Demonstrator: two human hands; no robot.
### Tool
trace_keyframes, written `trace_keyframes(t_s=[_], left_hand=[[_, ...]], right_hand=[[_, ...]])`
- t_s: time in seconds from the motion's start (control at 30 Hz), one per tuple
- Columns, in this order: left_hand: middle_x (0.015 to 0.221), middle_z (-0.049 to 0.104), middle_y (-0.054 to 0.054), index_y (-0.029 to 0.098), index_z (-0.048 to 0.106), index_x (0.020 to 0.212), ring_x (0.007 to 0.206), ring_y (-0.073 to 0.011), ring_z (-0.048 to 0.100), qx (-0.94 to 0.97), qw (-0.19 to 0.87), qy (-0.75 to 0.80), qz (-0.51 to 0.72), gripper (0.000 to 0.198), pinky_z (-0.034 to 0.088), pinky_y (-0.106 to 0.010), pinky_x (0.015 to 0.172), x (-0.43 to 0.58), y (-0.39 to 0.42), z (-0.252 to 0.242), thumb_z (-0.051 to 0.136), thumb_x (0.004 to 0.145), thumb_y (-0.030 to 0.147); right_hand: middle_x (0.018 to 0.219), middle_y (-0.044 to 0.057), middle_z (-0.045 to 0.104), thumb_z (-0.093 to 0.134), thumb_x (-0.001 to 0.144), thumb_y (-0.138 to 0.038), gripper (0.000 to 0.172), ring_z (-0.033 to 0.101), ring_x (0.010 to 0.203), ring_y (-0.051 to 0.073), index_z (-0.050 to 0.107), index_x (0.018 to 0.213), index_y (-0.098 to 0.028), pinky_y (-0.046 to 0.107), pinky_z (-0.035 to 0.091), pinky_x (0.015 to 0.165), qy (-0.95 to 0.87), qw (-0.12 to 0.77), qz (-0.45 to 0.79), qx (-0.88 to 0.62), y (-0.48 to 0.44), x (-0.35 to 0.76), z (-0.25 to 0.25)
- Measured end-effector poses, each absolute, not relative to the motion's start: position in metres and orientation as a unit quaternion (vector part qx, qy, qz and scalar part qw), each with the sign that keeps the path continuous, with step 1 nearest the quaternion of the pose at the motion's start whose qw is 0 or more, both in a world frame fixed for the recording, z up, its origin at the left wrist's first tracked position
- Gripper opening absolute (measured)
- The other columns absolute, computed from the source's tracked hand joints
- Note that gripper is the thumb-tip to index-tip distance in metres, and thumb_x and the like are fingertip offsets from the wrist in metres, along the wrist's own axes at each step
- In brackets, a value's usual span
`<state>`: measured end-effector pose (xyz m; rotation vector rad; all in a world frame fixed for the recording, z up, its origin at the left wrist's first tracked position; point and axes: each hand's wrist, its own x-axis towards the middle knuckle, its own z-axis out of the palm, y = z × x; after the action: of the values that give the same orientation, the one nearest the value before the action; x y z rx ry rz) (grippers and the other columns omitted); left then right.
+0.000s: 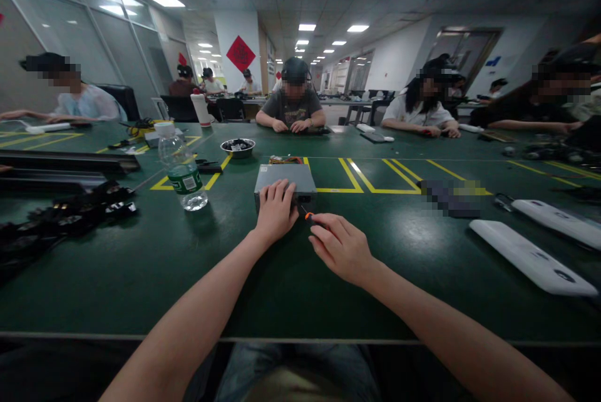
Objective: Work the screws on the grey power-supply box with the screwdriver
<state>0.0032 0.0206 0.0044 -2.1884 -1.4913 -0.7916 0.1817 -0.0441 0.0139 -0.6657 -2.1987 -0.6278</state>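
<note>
A grey metal box (300,178) with a socket on its near face stands on the green table (399,289). Colored wires (284,160) show behind it. My left hand (276,211) lies over the box's front left part, fingers on its top, steadying contact with the near edge. In my right hand (340,242) is a screwdriver (308,216) with an orange and dark handle, pinched between thumb and fingers. Its thin shaft points at the box's near face beside the socket; whether the tip touches cannot be made out.
A water bottle (188,180) and a metal bowl of dark parts (238,148) stand left of the box. Black parts (61,220) lie far left. White devices (530,258) and a dark item (451,198) are at right. Several people sit around.
</note>
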Motion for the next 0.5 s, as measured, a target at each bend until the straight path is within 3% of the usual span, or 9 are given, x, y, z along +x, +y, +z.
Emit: trace_keyframes(t_s=[0.1,0.3,0.5], left_hand=[[0.132,0.042,-0.013,0.016,0.040,0.126,0.122,-0.0276,0.035,-0.778,0.191,-0.528,-0.283,0.048,0.022,-0.044,0.101,0.0028,0.0215,0.0038,0.046,0.080,0.027],[0.132,0.042,-0.013,0.016,0.041,0.126,0.122,-0.0277,0.034,-0.779,0.195,-0.523,-0.285,0.048,0.022,-0.044,0.101,0.0020,0.0217,0.0025,0.046,0.080,0.027],[0.132,0.042,-0.014,0.016,0.040,0.126,0.122,-0.0278,0.034,-0.779,0.191,-0.522,-0.291,0.049,0.022,-0.044,0.101,0.0021,0.0227,0.0015,0.048,0.078,0.026]], right_hand=[[0.111,0.014,0.055,0.050,0.081,-0.016,0.022,0.051,0.106,0.024,0.051,0.102,-0.015,0.037,0.047,0.084,-0.866,0.354,-0.241,-0.257,-0.0467,0.1792,0.0139],[0.107,0.013,0.057,0.047,0.084,-0.016,0.026,0.057,0.094,0.019,0.047,0.110,-0.016,0.028,0.050,0.072,-0.847,0.360,-0.267,-0.287,-0.0452,0.1815,0.0116],[0.098,0.010,0.060,0.052,0.082,-0.016,0.014,0.057,0.090,0.018,0.052,0.096,-0.015,0.029,0.049,0.076,-0.850,0.376,-0.246,-0.274,-0.0446,0.1824,0.0170]])
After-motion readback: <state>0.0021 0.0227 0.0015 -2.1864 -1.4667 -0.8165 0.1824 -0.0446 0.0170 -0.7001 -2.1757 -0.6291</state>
